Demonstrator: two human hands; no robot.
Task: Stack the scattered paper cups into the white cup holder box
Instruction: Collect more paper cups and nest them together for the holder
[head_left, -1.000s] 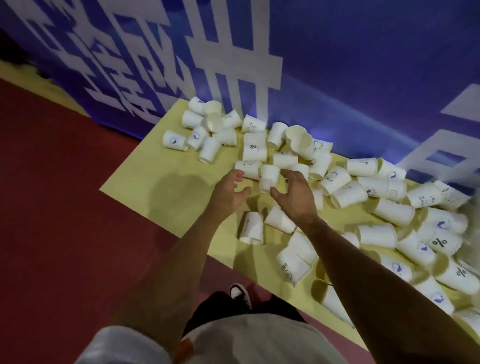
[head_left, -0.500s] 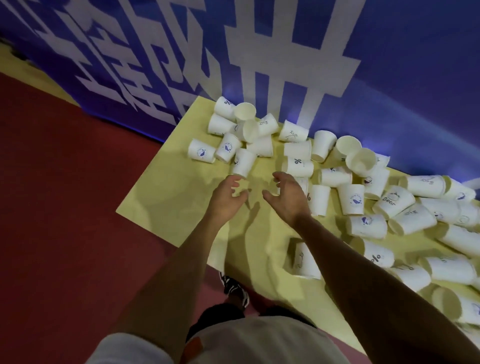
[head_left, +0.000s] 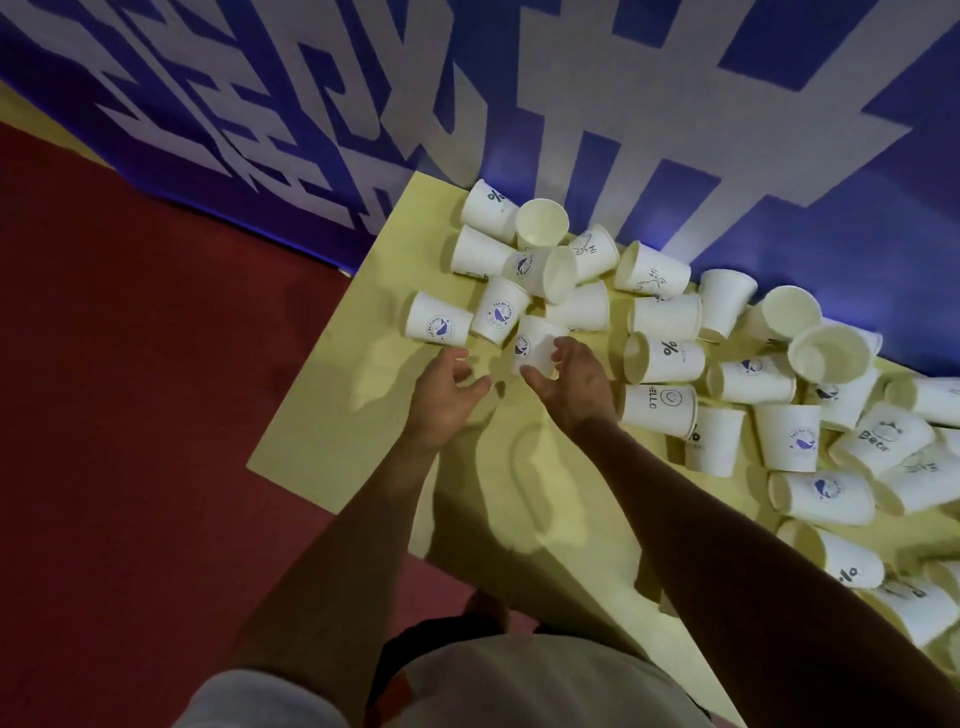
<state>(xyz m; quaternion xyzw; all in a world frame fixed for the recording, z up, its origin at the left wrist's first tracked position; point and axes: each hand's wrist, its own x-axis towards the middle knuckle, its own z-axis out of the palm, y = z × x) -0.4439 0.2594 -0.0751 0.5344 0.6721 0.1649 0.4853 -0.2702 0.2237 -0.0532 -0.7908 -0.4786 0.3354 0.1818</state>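
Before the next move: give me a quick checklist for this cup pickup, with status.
1. Target chosen: ok. The right hand is at the whale-logo cup on the near edge of the pile.
2. Grip closed on it: cannot tell. The thumb and fingers flank the cup.
3. Left hand free: ok. It is open and holds nothing.
4. Room around the target: not ok. A second whale-logo cup sits close behind it.
5. White cup holder box located: not ok. It is not in view.

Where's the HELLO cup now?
Head view, right of centre: the HELLO cup lies on its side on the yellow sheet, just right of the right hand, below the % cup.
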